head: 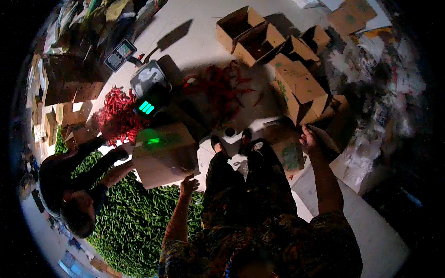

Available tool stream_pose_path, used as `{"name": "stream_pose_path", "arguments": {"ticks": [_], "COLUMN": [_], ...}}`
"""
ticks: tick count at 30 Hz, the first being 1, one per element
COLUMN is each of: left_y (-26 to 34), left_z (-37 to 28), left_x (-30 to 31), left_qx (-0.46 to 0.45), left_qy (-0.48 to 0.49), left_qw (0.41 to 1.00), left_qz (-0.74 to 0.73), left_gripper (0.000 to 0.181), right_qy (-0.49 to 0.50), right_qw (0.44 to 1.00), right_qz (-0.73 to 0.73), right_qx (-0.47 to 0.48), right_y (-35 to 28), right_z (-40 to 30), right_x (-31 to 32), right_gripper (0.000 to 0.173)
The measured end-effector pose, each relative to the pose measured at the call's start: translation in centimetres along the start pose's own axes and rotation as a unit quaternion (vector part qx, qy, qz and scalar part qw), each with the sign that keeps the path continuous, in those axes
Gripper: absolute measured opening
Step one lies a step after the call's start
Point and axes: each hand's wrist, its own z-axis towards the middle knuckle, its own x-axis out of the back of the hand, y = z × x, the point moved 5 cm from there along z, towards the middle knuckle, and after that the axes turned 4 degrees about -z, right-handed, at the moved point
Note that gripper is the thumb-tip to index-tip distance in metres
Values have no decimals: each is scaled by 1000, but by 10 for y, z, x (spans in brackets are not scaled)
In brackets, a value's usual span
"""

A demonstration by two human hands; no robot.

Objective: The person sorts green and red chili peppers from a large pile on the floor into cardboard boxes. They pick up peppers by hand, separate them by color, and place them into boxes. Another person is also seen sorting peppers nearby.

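My left hand [188,185] is at the lower right corner of a large cardboard box [163,156] that a co-worker also reaches towards from the left; whether my fingers grip it is unclear. The box's top bears a green glow. My right hand [308,139] is raised at the right, its fingers at the near edge of a stacked cardboard box [297,83]; its grip is hard to make out. A platform scale [149,78] with a display [120,54] stands beyond the large box. Red chili peppers [116,111] lie heaped beside the scale.
A wide pile of green chili peppers [139,226] covers the floor at the lower left, beside the crouching co-worker [66,187]. More red peppers [222,87] lie in shadow ahead. Open cardboard boxes [259,45] stand at the upper right, near plastic bags [361,163]. A pale board [358,215] lies right.
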Motion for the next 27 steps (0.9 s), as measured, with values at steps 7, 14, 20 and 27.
{"name": "stream_pose_path", "arguments": {"ticks": [7,14,20,27], "left_y": [1,90,210,283], "left_z": [61,28,25,37], "left_x": [-20,-139,-195,-179], "left_qx": [81,39,-63,-198], "left_qy": [-257,-4,61,107], "left_qw": [877,999,995,969], "left_qz": [-399,37,55,-99], "left_gripper": [15,27,32,32], "right_qy": [-171,22,57,99], "right_qw": [967,971,996,984], "right_qz": [172,214,37,-120], "right_qx": [76,-102,-52,91], "right_y": [-29,-56,-105,-250], "right_z": [114,200,202,166], "right_x": [37,72,47,-15], "right_gripper": [36,30,26,26]}}
